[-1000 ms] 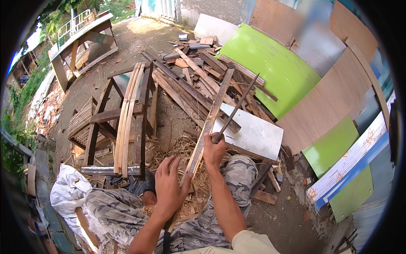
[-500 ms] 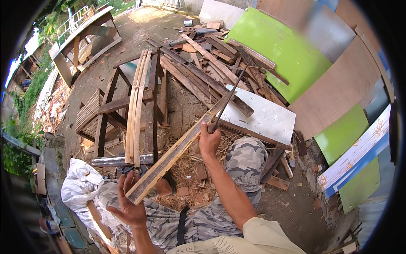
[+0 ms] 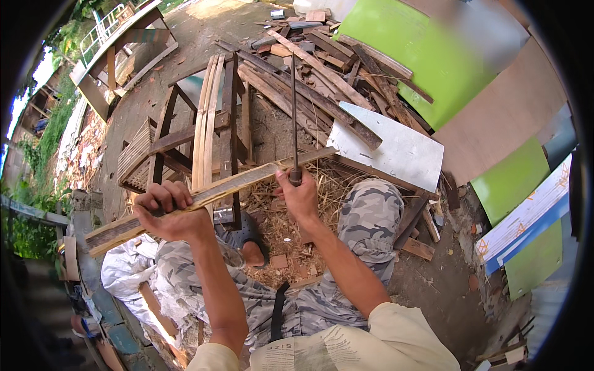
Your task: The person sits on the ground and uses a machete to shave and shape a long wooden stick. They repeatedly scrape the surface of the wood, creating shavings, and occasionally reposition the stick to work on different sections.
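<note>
— Left hand (image 3: 166,210)?

— Closed tight around a long split bamboo slat (image 3: 210,191), fingers curled over the top, left of centre in the frame. Grips the slat roughly a third of the way along from its lower-left end.

— And the slat itself?

— Runs on a slant from lower left, near the frame's left edge, up toward the centre, ending just past the right hand. Held up in the air over the lap, camouflage trousers (image 3: 365,216) below.

— Right hand (image 3: 299,196)?

— Fisted around the handle of a long thin blade (image 3: 293,111), just right of centre. Blade points straight up toward the top of the frame, crossing the slat's upper end where hand and slat meet. Touching the slat there, or just behind it: cannot tell.

— Around the two grips?

— Wood shavings and straw on the ground between the knees. Sandalled foot (image 3: 250,241) just below the slat. Wooden frame with curved slats (image 3: 207,117) upper left of centre. Heap of scrap timber (image 3: 322,80) upper centre, white board (image 3: 396,148) to the right of the blade, green panel (image 3: 427,62) upper right.
</note>
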`<state>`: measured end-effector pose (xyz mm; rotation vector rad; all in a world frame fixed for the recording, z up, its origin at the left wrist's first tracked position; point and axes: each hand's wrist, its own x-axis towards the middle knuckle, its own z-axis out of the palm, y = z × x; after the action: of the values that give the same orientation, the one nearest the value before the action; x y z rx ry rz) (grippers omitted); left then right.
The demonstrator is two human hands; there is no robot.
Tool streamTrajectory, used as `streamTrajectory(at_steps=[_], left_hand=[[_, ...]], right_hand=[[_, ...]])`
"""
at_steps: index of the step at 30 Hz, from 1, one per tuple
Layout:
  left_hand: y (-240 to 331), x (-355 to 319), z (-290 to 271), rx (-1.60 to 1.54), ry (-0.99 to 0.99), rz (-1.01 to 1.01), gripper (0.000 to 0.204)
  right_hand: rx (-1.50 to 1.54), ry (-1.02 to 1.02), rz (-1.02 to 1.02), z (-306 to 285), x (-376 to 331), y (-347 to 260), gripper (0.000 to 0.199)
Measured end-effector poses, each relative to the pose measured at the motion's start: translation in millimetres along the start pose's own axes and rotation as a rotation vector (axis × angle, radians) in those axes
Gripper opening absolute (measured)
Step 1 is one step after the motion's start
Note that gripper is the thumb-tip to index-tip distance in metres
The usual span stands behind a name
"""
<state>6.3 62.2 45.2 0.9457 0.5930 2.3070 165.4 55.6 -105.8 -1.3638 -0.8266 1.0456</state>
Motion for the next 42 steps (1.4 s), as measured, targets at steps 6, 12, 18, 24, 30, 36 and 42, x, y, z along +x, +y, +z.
streamTrajectory(at_steps=[6, 12, 18, 24, 30, 36, 42], left_hand=[[87.4, 52.1, -1.0, -0.003, -0.185, 0.108, 0.037], [90.4, 82.8, -19.7, 0.050, -0.172, 0.078, 0.036], [84.4, 107.3, -65.4, 0.101, -0.197, 0.043, 0.038], [90.4, 117.6, -81.5, 0.069, -0.237, -0.003, 0.041], [95.2, 113.7, -85.5, 0.059, -0.189, 0.015, 0.041], [95.3, 108.0, -88.9, 0.052, -0.169, 0.004, 0.042], [100.6, 102.6, -95.1, 0.035, -0.180, -0.004, 0.043]], right_hand=[[0.024, 0.070, 0.240, -55.7, 19.0, -24.7, 0.023], [-1.009, -0.072, 0.133, -157.4, 46.5, 25.9, 0.048], [-1.480, -0.989, 0.464, -161.7, 33.4, 87.5, 0.063], [-1.714, -0.936, 0.545, -95.8, 88.4, 82.6, 0.039], [-1.539, -0.405, 0.255, -81.3, 132.3, 36.5, 0.030], [-1.814, -1.015, 0.494, -73.0, 100.5, 31.3, 0.035], [-1.830, -0.593, 0.298, -113.6, 122.0, 79.3, 0.033]])
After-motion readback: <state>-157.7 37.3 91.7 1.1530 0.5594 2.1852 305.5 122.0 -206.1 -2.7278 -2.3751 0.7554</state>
